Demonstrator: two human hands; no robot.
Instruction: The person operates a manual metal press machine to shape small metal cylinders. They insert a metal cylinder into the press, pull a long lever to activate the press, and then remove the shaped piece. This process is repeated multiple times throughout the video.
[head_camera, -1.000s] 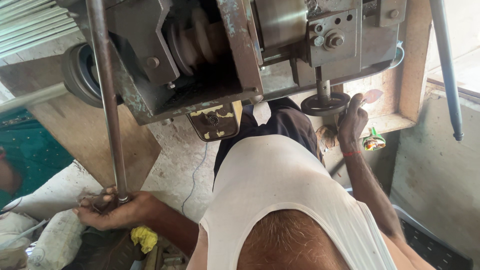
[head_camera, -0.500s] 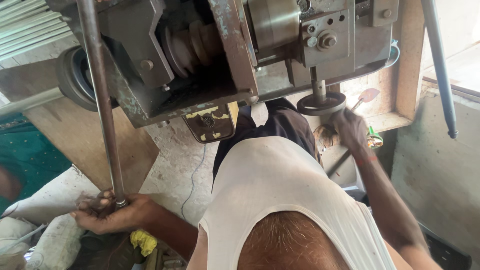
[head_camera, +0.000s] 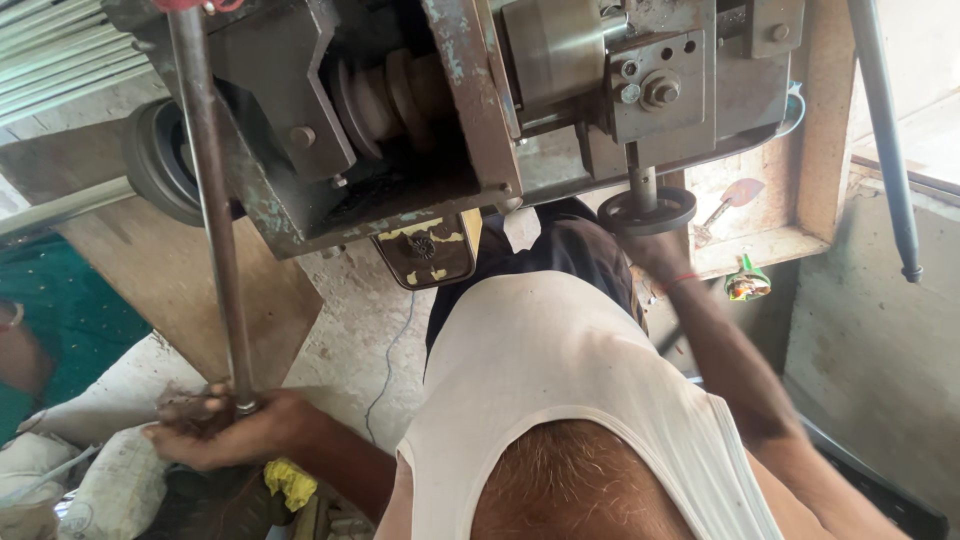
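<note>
A rough concrete floor (head_camera: 345, 330) lies under a grimy metal machine (head_camera: 420, 120). The left hand (head_camera: 215, 430) still clasps the long steel rod (head_camera: 215, 230) at its lower end. The right hand (head_camera: 655, 255) has risen beneath the black handwheel (head_camera: 648, 212), touching it; its grip is unclear.

Metalworking workshop. A heavy steel machine (head_camera: 480, 110) with stepped pulleys (head_camera: 385, 95) and a handwheel (head_camera: 648, 212) is seen across the top of the frame. Bare concrete floor (head_camera: 360, 330) is shown at centre, stacked metal strips (head_camera: 50, 50) at upper left, rough plastered walls (head_camera: 880, 330) at right.
</note>
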